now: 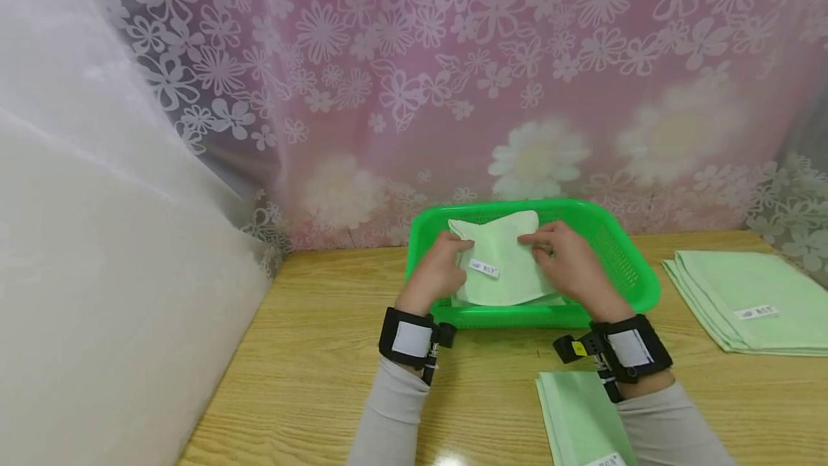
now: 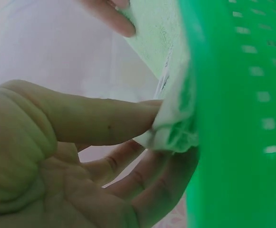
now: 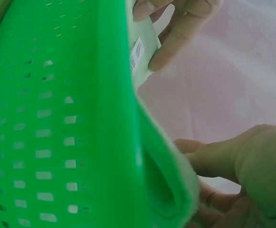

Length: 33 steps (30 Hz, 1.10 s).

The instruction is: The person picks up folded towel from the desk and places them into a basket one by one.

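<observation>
A folded pale green towel (image 1: 507, 254) with a white label stands partly inside a green plastic basket (image 1: 621, 236), its top edge wavy. On the towel's left side, my left hand (image 1: 438, 270) pinches the edge between thumb and fingers; the left wrist view shows the thumb (image 2: 114, 118) against the cloth. My right hand (image 1: 569, 257) holds the opposite side, fingertips on the front face. In the right wrist view the towel's folded layers (image 3: 168, 175) bulge beside the basket rim, and part of that hand's grip is hidden behind the cloth.
Another folded green towel (image 1: 757, 300) lies on the wooden table (image 1: 310, 351) to the right. A further one (image 1: 578, 416) lies in front, partly under the right forearm. A pink floral curtain (image 1: 414, 92) hangs behind the basket, with white sheeting (image 1: 116, 236) on the left.
</observation>
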Available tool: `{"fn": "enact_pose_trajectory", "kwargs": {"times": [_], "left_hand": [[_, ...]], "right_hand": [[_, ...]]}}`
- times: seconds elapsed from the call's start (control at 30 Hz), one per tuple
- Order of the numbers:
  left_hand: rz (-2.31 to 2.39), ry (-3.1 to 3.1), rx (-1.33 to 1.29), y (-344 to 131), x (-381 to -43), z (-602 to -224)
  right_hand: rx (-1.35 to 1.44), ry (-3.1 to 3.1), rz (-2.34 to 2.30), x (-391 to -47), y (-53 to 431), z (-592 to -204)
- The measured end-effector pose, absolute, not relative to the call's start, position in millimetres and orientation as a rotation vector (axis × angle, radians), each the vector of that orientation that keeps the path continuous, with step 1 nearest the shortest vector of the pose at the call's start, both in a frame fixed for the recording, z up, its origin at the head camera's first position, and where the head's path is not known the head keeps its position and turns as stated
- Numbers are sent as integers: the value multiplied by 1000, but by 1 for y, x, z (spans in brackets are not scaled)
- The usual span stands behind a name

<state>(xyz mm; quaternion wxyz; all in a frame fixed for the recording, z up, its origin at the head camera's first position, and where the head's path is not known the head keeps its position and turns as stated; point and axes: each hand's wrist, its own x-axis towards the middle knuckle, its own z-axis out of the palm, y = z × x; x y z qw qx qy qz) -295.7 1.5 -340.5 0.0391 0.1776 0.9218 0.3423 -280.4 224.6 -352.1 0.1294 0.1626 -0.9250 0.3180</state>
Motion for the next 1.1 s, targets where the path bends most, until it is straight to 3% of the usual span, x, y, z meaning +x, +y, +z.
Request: {"fn": "enact_pose_trajectory", "kwargs": {"times": [1.1], "left_hand": [[765, 2881, 597, 6, -303, -364]], "right_hand": [[594, -2900, 844, -287, 227, -368]]}}
